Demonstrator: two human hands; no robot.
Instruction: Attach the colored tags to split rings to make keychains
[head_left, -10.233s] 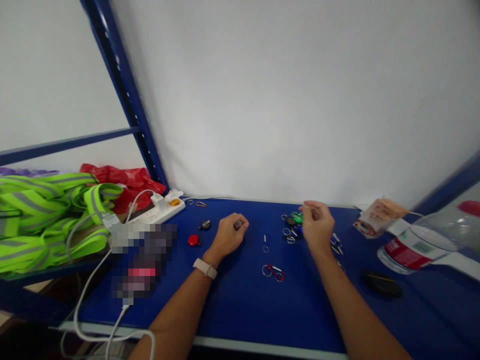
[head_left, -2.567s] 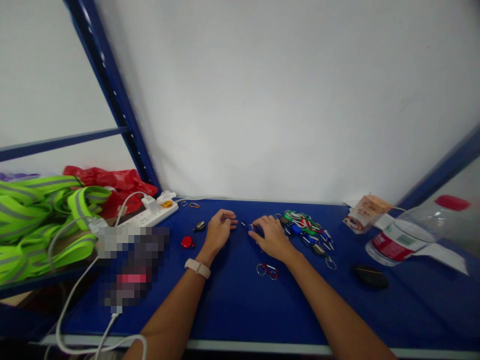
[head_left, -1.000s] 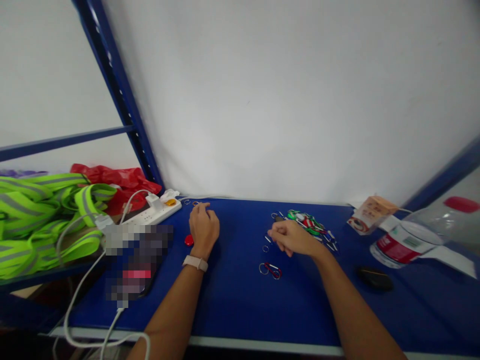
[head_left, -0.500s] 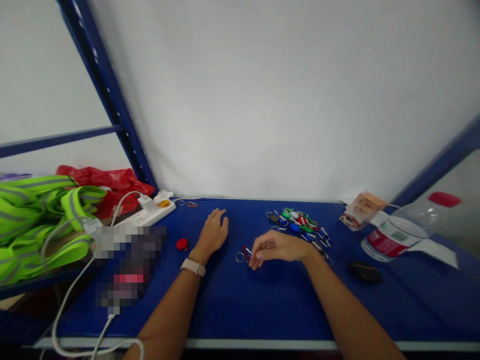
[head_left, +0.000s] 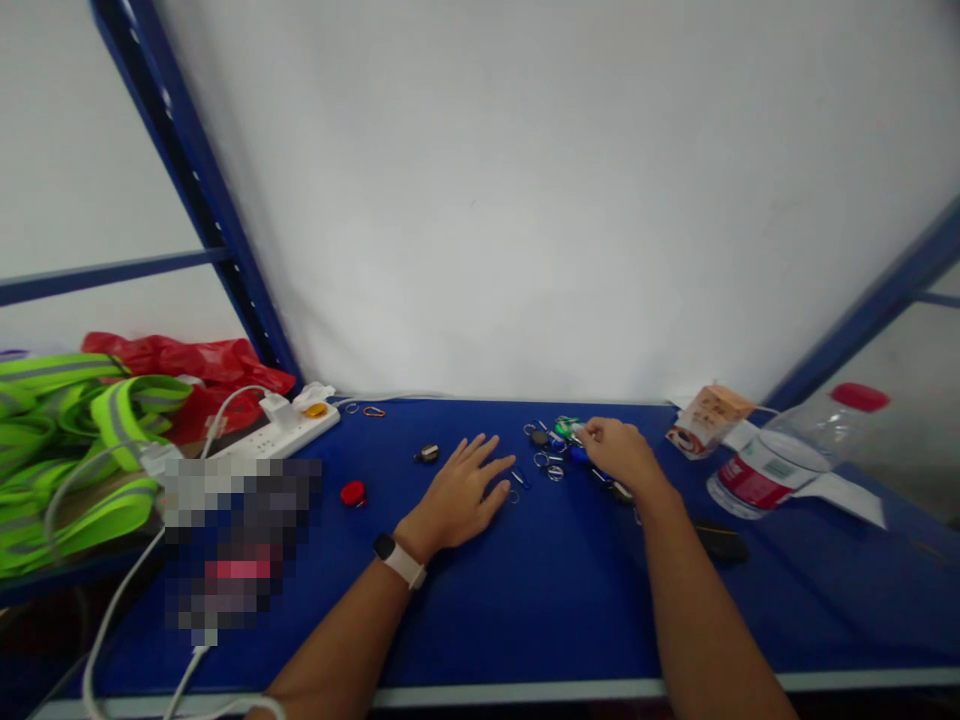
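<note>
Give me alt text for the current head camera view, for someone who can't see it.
A person's right hand is at a pile of key rings and clips on a blue table; the left hand is spread open, palm down, near a blue clip. A red disc sits left, a red-capped bottle right.

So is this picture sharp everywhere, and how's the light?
Head view: soft light on the plain white wall, dimmer at the top right corner; coarse square pixels hide something on the smooth blue tabletop; the small blue-and-silver clip beside the bare left hand looks too soft for fine detail.
</note>
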